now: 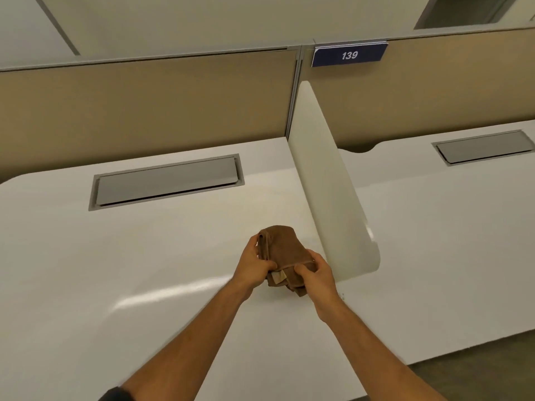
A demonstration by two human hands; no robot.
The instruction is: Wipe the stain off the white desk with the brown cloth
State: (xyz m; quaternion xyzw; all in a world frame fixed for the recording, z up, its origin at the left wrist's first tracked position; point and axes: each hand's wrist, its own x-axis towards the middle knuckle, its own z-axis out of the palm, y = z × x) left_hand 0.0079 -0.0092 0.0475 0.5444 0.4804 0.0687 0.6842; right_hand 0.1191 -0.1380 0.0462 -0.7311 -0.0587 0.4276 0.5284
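Observation:
A folded brown cloth [285, 250] is held just above the white desk [144, 256], close to the desk's right side. My left hand [254, 264] grips the cloth's left edge, thumb on top. My right hand [317, 273] pinches its near right corner. A pale tag shows under the cloth between the two hands. I cannot make out a clear stain on the desk; a bright streak of glare lies left of my left forearm.
A white rounded divider panel [327, 180] stands upright just right of the cloth. A grey cable flap [166, 180] is set into the desk at the back. A second desk [448, 227] lies beyond the divider. Tan partition walls [144, 105] with a "139" sign [349, 55] close the back.

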